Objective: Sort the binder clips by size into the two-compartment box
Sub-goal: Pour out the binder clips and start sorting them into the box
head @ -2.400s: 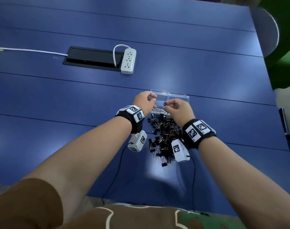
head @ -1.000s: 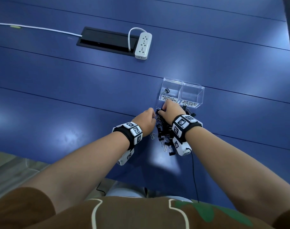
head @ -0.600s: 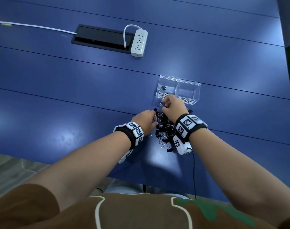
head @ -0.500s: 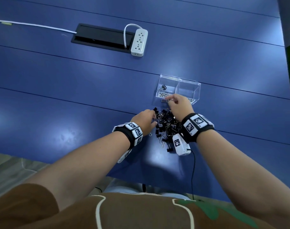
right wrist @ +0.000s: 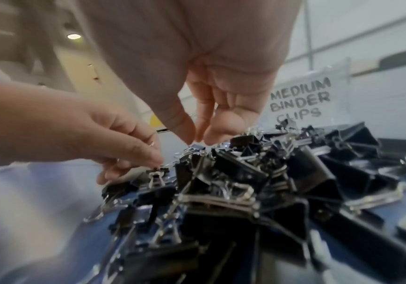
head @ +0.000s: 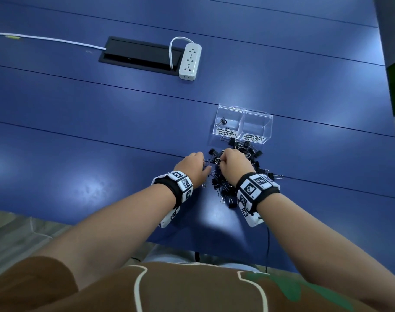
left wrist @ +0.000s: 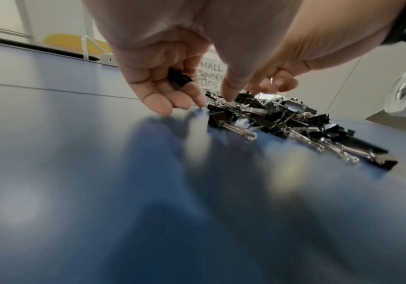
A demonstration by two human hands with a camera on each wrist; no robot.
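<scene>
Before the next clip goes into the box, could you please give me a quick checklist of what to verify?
1. Left hand holds a clip: ok, a small black clip sits in its curled fingers.
2. Right hand has a clip secured: cannot tell; its fingertips pinch at the pile.
3. Box within reach, open top: ok, just beyond the pile.
4. Labels readable: ok, small compartment left, medium compartment right.
5. Small side started: ok, one clip inside.
6. Medium side: no clips visible.
</scene>
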